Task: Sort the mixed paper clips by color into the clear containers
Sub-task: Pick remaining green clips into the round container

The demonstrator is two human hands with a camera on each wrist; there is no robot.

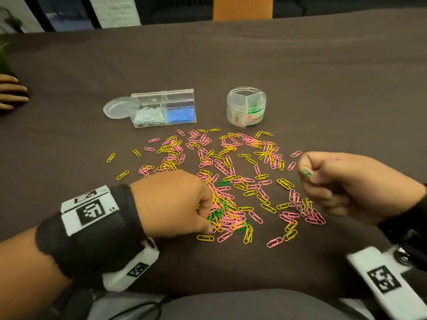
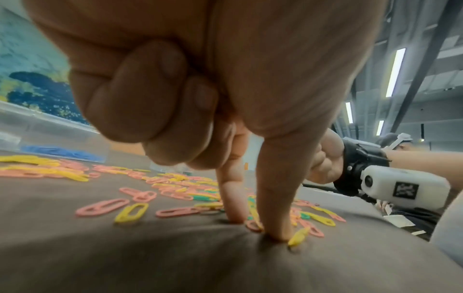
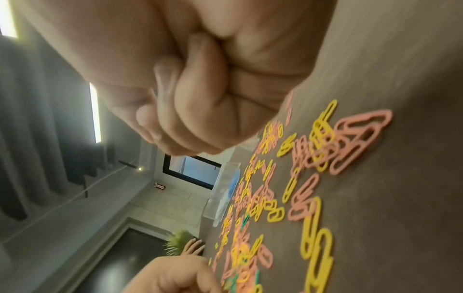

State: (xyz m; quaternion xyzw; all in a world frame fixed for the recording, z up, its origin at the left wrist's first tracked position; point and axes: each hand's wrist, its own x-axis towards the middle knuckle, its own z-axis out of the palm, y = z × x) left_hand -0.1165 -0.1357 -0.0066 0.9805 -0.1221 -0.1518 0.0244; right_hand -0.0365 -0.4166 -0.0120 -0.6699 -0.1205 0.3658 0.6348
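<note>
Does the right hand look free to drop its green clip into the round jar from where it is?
Probably yes. The right hand pinches a green clip, the round jar stands open-topped beyond the pile, and nothing stands between them; the left hand is busy lower left.

Clips (image 1: 231,181): scattered thickly mid-counter (image 1: 300,77). Beyond clips: box (image 1: 165,108) with lid (image 1: 117,109) beside it, jar (image 1: 246,107); open gap between box and jar. Bare cloth far beyond and right of clips. Another person's hand (image 1: 11,91) at far left edge.
</note>
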